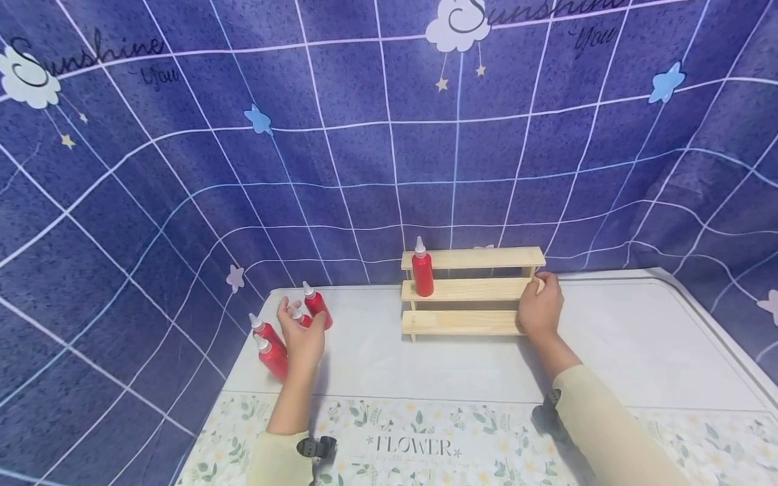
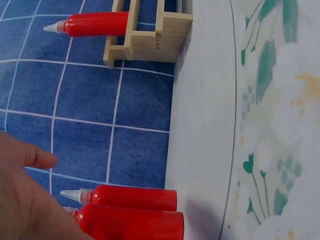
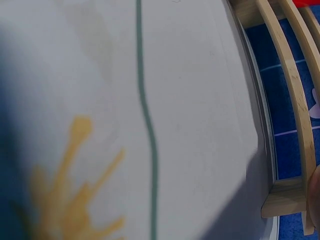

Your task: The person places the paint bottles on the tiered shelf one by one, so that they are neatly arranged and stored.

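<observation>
One red bottle point(image 1: 305, 321) stands on the tabletop point(image 1: 371, 358), framed by the loosely spread left hand point(image 1: 304, 344); looks to me like the reach before a pick-up, so next calls for a pinch; the right hand point(image 1: 542, 310) grips the wooden rack's point(image 1: 471, 289) right end, a matching bottle point(image 1: 423, 275) standing halfway up it

Homelike setting, exact room unclear: starry blue curtain point(image 1: 340, 158), flower-printed table cover point(image 1: 480, 435)
</observation>
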